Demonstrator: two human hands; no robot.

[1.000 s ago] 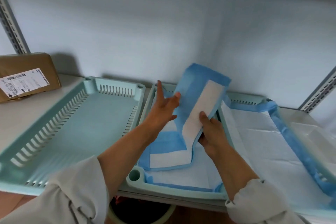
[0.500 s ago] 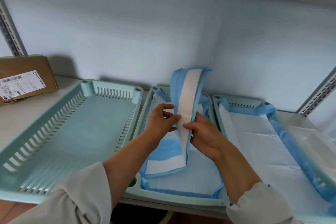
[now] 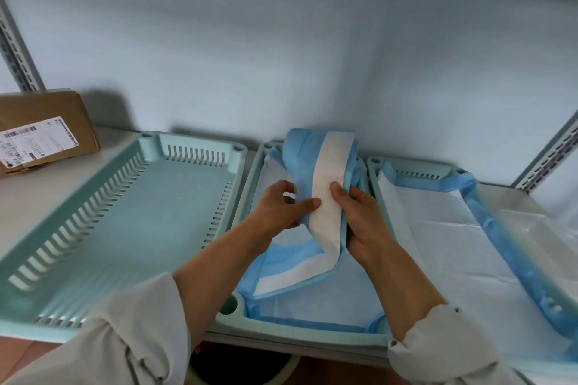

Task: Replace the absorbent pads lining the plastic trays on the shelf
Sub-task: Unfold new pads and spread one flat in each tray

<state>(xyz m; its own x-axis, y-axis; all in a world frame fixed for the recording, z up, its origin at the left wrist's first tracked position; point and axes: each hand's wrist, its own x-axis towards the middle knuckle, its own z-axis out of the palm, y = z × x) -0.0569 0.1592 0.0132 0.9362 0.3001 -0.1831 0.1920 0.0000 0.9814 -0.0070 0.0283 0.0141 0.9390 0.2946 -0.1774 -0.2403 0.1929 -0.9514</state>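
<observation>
Head view: both hands are on one folded blue-and-white absorbent pad point(image 3: 325, 194), held up above the middle pale-green plastic tray point(image 3: 300, 327). Left hand point(image 3: 283, 208) pinches the pad's left blue edge, thumb on the front and fingers curled behind. Right hand point(image 3: 359, 216) grips the right edge, thumb on the white strip, fingers clenched round the fold.

Change vs a second ago: the left hand was flat and splayed against the pad, now it's pinching. The pad was a wider slanted sheet; it's now gathered into a narrower strip, top end leaning towards the back wall, bottom end trailing onto the liner.

Middle tray already has a blue pad point(image 3: 312, 300) lying flat in its bottom, edges riding up the walls. Right-hand pale-green tray point(image 3: 375, 162) holds a white pad with blue border point(image 3: 444, 234), spread out. Left slotted pale-green plastic tray point(image 3: 131, 222) is bare, no pad in it.

My read: the folded pad is mid-handling, either being opened or bunched up, can't tell which. If it's a fresh one, the left tray is the obvious target and the step still open. Two hands pinching opposite edges suits pulling it apart.

Also there: brown cardboard box with a printed label point(image 3: 43, 134) on the white shelf point(image 3: 25, 197), far left, well apart from the hands.
</observation>
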